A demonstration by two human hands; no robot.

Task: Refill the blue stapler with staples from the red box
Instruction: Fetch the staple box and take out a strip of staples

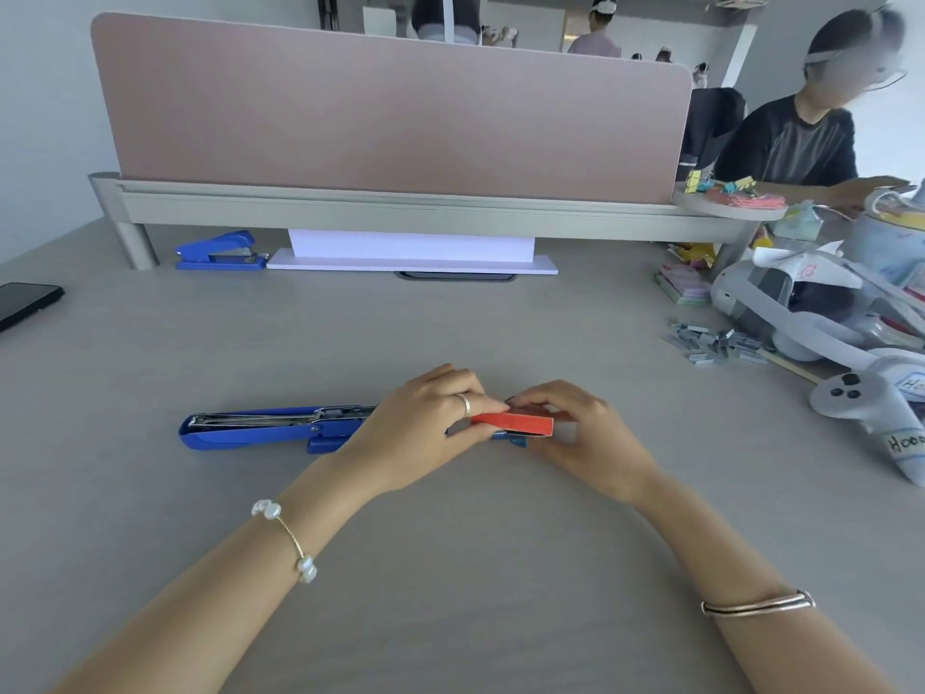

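grey desk (450,568) with a pink divider behind, both hands meeting over the refill job.

the blue stapler (260,429) lies opened flat near the desk's middle, long axis running left to right, its metal channel facing up, likely so a strip can drop in. the left hand (418,433) and right hand (583,433) each pinch an end of the red box (515,423), fingers closed on it just above the stapler's right end, probably to slide it open; the box lies along the same left-right line.
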